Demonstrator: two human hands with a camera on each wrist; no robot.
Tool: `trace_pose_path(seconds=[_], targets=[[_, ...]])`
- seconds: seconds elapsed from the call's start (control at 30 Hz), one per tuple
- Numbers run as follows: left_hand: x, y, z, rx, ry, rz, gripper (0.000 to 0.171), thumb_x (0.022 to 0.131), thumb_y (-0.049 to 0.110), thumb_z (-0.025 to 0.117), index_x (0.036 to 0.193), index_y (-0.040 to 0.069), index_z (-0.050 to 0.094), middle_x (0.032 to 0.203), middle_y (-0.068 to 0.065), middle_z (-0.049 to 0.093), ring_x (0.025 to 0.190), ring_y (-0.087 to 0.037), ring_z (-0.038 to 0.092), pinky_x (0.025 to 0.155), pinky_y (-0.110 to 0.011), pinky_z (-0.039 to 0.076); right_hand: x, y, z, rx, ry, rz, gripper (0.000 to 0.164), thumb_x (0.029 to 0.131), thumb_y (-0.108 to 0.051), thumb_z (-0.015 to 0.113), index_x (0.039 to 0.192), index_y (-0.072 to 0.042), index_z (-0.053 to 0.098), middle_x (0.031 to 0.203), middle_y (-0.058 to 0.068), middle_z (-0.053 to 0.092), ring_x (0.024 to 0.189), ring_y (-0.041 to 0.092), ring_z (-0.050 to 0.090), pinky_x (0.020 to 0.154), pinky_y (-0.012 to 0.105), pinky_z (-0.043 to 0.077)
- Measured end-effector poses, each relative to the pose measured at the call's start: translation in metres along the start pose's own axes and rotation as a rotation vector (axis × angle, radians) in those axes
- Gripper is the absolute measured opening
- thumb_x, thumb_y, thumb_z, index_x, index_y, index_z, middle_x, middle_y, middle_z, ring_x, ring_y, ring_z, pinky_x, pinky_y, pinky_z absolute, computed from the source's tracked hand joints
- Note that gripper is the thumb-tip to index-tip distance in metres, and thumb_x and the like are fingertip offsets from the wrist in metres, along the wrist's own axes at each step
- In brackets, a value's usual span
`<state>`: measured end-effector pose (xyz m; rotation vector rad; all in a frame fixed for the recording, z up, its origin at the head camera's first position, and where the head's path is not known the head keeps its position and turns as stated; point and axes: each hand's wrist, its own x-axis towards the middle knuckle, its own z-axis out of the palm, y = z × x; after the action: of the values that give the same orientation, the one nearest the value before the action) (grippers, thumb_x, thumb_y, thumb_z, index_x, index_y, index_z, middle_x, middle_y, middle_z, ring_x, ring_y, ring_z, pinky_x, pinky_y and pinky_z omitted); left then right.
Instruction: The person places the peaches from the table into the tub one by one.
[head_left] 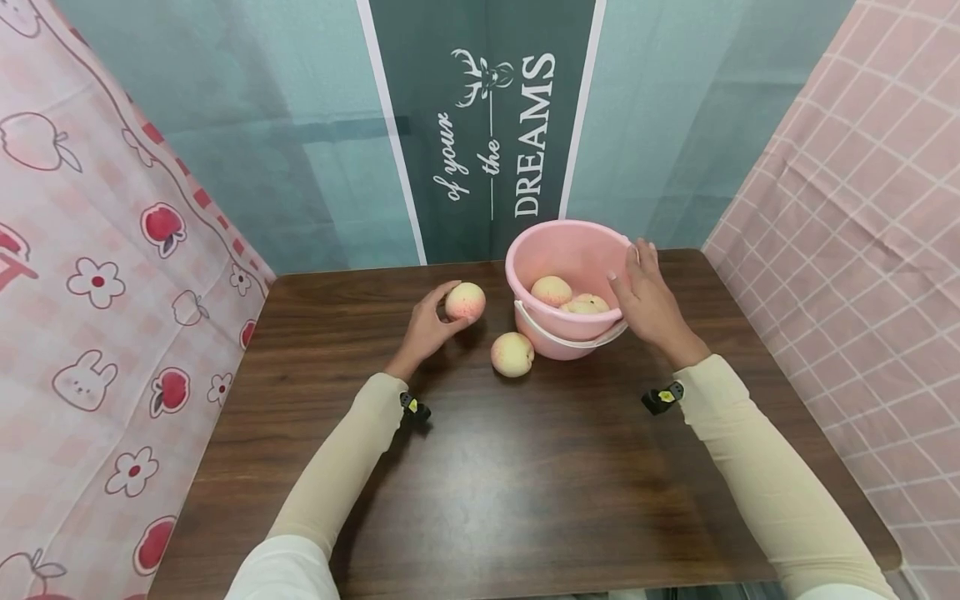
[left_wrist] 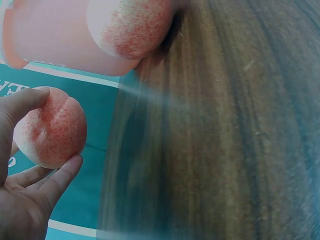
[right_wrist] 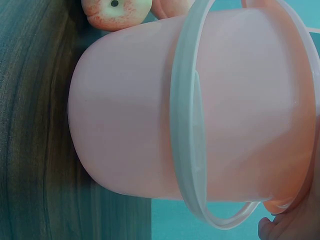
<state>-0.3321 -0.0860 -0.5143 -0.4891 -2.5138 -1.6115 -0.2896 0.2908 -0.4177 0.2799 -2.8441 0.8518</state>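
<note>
My left hand (head_left: pixel 427 327) grips a peach (head_left: pixel 466 301) between thumb and fingers, left of a pink bucket (head_left: pixel 536 333). In the left wrist view, the thumb lies on top of this peach (left_wrist: pixel 57 131) and fingertips support it below. At the bucket's right rim, my right hand (head_left: pixel 651 302) holds on, its thumb over the inner side. Inside the bucket lie a peach (head_left: pixel 551 291) and another pale peach (head_left: pixel 587 304), partly behind the front rim. One more peach (head_left: pixel 513 355) sits on the table at the bucket's front left.
The bucket's white handle (head_left: pixel 555 335) hangs down across its front. A brown wooden table (head_left: pixel 525 483) carries everything. Behind it hangs a teal cloth (head_left: pixel 300 167) with lettering; patterned cloths border the left and right sides.
</note>
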Motion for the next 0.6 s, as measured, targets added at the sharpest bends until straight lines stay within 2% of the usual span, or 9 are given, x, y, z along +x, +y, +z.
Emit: trace_pose_path(seconds=[0.27,0.6], targets=[[0.003,0.01,-0.007,-0.009,0.016,0.047,0.069,0.083,0.015,0.086,0.144,0.011,0.055,0.139,-0.01,0.058,0.115,-0.024,0.06,0.088,-0.044,0.058,-0.001,0.0,-0.002,0.005,-0.003,-0.005,0.077,0.109,-0.047,0.03,0.158,0.007,0.008,0.168,0.019,-0.007,0.154,0.028,-0.015,0.12,0.062,0.009],[0.005,0.021,-0.012,0.001,0.029,0.076,0.07,0.082,0.016,0.087,0.144,0.01,0.055,0.139,-0.009,0.058,0.113,-0.023,0.06,0.087,-0.041,0.058,-0.001,-0.001,-0.001,0.007,-0.003,-0.001,0.077,0.109,-0.047,0.03,0.158,0.007,0.008,0.169,0.018,-0.006,0.154,0.028,-0.015,0.12,0.062,0.008]])
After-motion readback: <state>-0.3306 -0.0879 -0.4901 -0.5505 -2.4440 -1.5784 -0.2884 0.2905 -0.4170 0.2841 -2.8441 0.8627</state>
